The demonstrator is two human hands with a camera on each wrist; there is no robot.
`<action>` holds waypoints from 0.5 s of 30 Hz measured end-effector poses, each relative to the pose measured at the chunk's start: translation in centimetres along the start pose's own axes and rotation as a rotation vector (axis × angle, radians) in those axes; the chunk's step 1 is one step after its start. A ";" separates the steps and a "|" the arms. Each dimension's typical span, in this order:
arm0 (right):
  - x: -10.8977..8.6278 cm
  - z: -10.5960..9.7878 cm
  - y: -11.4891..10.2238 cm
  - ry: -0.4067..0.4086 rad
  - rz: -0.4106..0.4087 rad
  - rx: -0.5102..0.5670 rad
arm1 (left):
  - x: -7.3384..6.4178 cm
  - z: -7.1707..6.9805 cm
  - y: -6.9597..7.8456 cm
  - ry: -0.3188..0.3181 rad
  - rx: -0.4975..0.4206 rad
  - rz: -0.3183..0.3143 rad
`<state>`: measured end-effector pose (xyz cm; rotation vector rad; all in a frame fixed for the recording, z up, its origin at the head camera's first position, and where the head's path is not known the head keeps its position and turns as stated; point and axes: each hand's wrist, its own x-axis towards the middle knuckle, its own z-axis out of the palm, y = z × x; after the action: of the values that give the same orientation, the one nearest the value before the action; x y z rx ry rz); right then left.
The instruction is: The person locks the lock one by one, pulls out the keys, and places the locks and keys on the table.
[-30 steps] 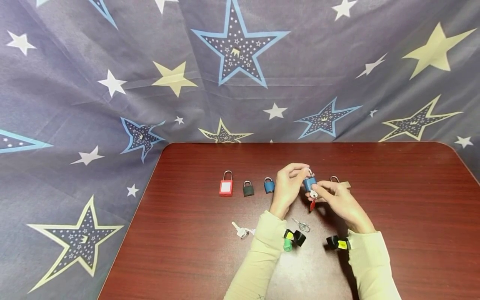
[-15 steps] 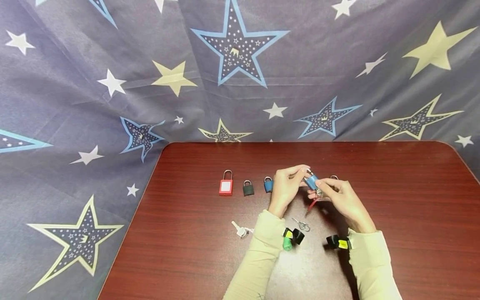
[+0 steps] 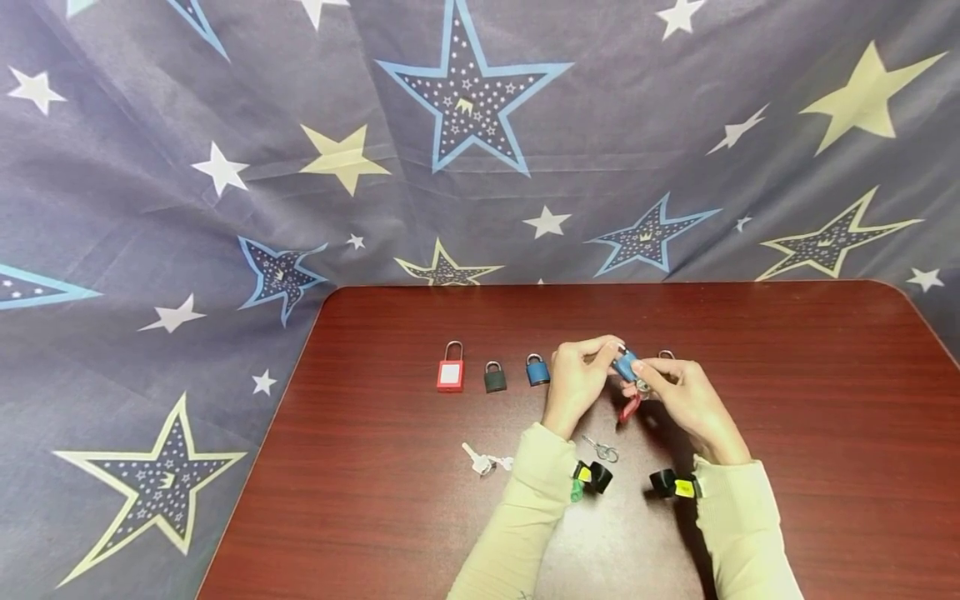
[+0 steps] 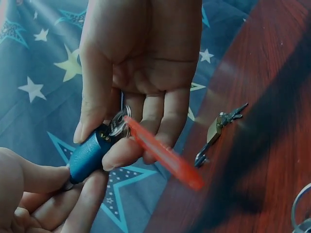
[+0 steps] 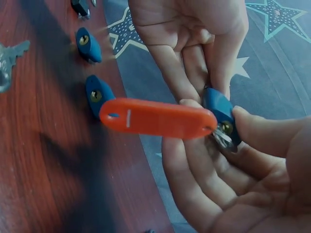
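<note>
Above the table, both hands hold one small blue padlock (image 3: 625,364). My left hand (image 3: 581,375) pinches its shackle end. My right hand (image 3: 686,400) grips the body between thumb and fingers near the brass keyhole (image 5: 226,127). Metal keys on a ring (image 4: 117,125) sit right at that keyhole, and a red key tag (image 5: 158,118) dangles from the ring. The shackle is mostly covered by the left fingers. Behind the right hand, a brass padlock (image 4: 214,132) lies on the table, with metal keys at one end.
On the table, a red padlock (image 3: 450,375), a dark padlock (image 3: 495,378) and a blue padlock (image 3: 537,370) stand in a row; another blue padlock (image 5: 96,95) shows in the right wrist view. Nearer lie loose keys (image 3: 480,460), a key on a ring (image 3: 602,451) and a green tag (image 3: 577,490).
The held padlock has tilted, its keyhole end turning toward the right hand. The red tag has swung, and the right hand now covers more of the brass padlock.
</note>
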<state>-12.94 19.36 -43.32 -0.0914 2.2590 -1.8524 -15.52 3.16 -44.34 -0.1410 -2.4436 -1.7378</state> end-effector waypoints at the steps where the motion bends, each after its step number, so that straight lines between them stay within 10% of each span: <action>1: -0.1 0.0 0.0 0.001 0.002 -0.001 | 0.0 0.0 0.0 0.001 0.013 0.003; 15: -0.1 -0.3 0.5 -0.007 0.032 -0.003 | -0.2 0.4 -0.8 -0.019 0.159 0.056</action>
<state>-12.89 19.78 -43.71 -0.0624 2.2451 -1.8302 -15.52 3.24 -45.25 -0.2073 -2.5523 -1.5195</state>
